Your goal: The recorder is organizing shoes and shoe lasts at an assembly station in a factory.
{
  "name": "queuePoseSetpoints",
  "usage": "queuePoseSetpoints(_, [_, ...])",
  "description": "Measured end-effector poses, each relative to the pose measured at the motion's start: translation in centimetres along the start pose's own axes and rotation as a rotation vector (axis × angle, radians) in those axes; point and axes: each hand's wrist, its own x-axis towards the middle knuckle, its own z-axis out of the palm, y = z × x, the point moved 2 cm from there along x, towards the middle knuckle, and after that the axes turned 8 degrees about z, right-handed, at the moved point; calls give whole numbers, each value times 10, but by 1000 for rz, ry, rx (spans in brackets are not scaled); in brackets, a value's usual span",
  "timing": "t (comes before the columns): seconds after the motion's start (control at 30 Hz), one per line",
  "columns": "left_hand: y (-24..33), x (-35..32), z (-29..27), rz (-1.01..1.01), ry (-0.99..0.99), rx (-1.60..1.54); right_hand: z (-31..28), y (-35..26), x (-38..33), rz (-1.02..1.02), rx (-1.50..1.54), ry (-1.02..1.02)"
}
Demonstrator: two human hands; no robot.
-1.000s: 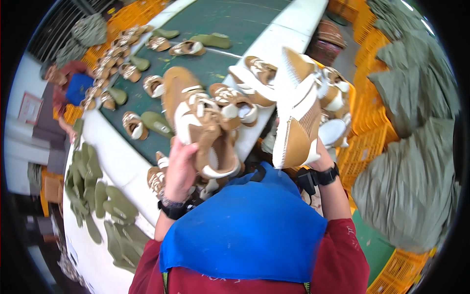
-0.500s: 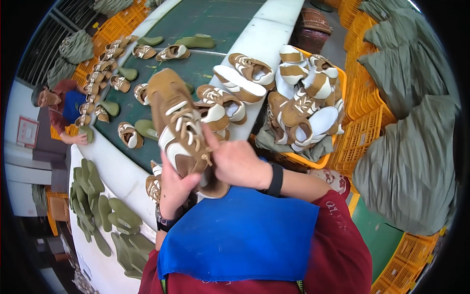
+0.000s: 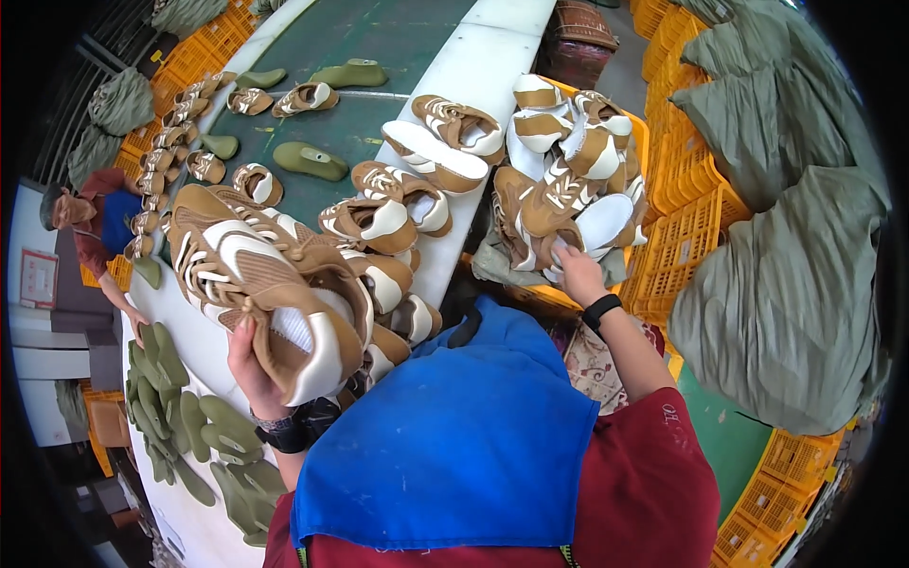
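My left hand (image 3: 254, 379) is closed on a pair of tan-and-white lace-up sneakers (image 3: 237, 260), held over the table with their heels toward me. The nearer shoe partly covers the other. To the right, my right hand (image 3: 579, 276) has its fingers on a sneaker (image 3: 566, 235) at the near side of a yellow crate (image 3: 642, 142) heaped with similar shoes. Its fingertips are partly hidden by the shoe. More tan-and-white sneakers (image 3: 379, 225) stand along the table's right edge, beside the held pair.
Green shoe lasts (image 3: 227, 426) lie piled on the white surface at left; another last (image 3: 311, 161) is on the green tabletop (image 3: 369, 47). A co-worker (image 3: 90, 213) stands at far left by a row of shoes. Stacked yellow crates (image 3: 696, 222) and grey-green cloth sacks (image 3: 776, 312) line the right.
My right hand has left the held shoe and moved right to the crate. The left hand has lowered leftward and tilted the sneakers, and both shoes now show.
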Motion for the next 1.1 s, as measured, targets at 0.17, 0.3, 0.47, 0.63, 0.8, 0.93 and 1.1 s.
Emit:
queuePoseSetpoints(0.17, [4,-3,0,-29,-38,-133,-26,-24,-2,-27,170,-202])
queuePoseSetpoints(0.3, [-3,0,12,150,14,52,-103,-64,-1,261,889,-313])
queuePoseSetpoints(0.47, [0,-3,44,279,-46,225,-205,-132,-8,-205,1222,-230])
queuePoseSetpoints(0.63, [-17,-18,63,329,-136,396,-192,-229,-7,-844,683,205])
queuePoseSetpoints(0.8, [-7,-36,40,129,-413,107,-186,-242,-4,-1050,716,28])
queuePoseSetpoints(0.93, [-3,-39,51,80,-382,516,-163,-250,-10,-1108,754,-99])
queuePoseSetpoints(1.1, [-10,-32,64,67,-247,448,-165,-245,-6,-1045,623,-400])
